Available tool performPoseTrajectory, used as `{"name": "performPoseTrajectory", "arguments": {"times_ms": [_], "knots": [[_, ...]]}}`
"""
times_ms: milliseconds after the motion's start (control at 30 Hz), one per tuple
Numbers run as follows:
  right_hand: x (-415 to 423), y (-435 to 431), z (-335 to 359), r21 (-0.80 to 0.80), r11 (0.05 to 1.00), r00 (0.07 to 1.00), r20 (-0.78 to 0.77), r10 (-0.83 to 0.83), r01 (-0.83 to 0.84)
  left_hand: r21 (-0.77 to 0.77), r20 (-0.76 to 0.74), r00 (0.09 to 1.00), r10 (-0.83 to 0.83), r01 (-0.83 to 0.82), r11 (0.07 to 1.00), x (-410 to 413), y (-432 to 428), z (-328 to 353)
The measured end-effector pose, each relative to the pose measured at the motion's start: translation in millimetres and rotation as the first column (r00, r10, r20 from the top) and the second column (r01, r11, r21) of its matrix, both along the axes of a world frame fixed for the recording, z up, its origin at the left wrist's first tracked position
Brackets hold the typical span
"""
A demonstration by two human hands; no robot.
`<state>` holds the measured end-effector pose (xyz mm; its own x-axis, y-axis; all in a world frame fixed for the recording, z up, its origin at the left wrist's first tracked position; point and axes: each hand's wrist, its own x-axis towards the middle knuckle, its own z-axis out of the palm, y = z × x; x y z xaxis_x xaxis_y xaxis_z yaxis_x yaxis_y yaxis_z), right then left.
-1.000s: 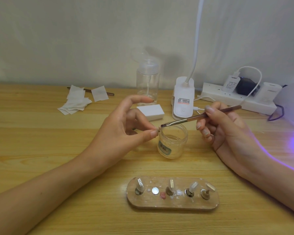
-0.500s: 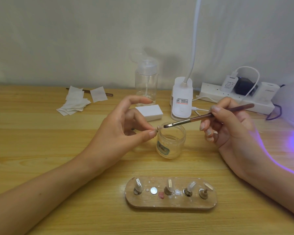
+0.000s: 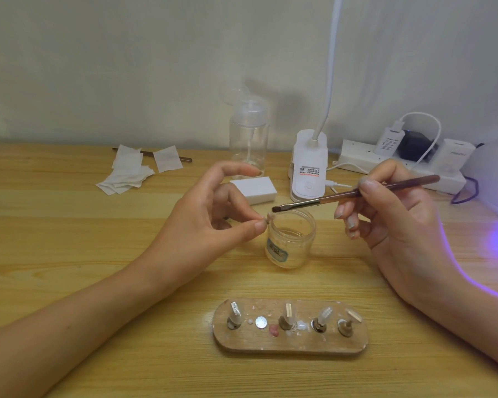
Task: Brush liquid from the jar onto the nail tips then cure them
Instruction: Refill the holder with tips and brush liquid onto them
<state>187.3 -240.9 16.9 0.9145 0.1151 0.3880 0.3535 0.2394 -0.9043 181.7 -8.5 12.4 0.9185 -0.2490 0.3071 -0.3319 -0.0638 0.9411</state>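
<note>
Your left hand [image 3: 210, 222] pinches the nail tip [image 3: 270, 217] between thumb and a fingertip, with the index finger raised clear of it. The tip pokes out just past the pinch, over the near rim of the jar [image 3: 289, 242]. Whether you hold the tip itself or a small peg under it is too small to tell. Your right hand [image 3: 394, 222] grips the brush [image 3: 357, 193] like a pen, fingers curled round the middle of the handle, and the bristles reach toward your left pinch.

Expect the tip to be almost weightless, thin, stiff and smooth, and likely slippery once wet. Hold it from its underside or base so the upper face stays bare for the bristles, and press lightly, because a hard squeeze could flick it out. The jar looks like light glass or plastic with shallow clear liquid, and a knock from either hand could tip it.

A second ago the bristles lay against the tip. Now they stand just above it, not touching, and your right hand has risen a little. Your left pinch has not changed.
</note>
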Motion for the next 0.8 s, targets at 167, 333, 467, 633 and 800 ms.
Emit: {"name": "performPoseTrajectory", "arguments": {"times_ms": [167,333,467,633,800], "knots": [[0.0,-0.2,-1.8,-0.037,0.999,0.999,-0.025,-0.036,0.035,0.001,0.001,1.000,0.006,-0.006,1.000,-0.5,-0.3,0.6],[0.5,-1.4,-0.8,-0.003,0.999,0.999,0.010,-0.034,0.034,-0.002,-0.001,1.000,0.006,-0.006,1.000,-0.6,-0.5,0.5],[-1.0,1.3,0.1,-0.035,0.999,1.000,0.003,0.003,-0.003,0.007,0.004,1.000,0.004,-0.004,1.000,-0.6,-0.4,0.7],[0.0,-1.9,-1.6,-0.042,0.995,0.996,-0.016,-0.090,0.089,0.001,0.003,1.000,0.002,-0.002,1.000,-0.6,-0.7,0.4],[-0.8,1.1,0.3,-0.024,1.000,1.000,0.015,-0.017,0.018,0.013,0.013,1.000,0.004,-0.004,1.000,-0.4,-0.1,-0.3]]}}
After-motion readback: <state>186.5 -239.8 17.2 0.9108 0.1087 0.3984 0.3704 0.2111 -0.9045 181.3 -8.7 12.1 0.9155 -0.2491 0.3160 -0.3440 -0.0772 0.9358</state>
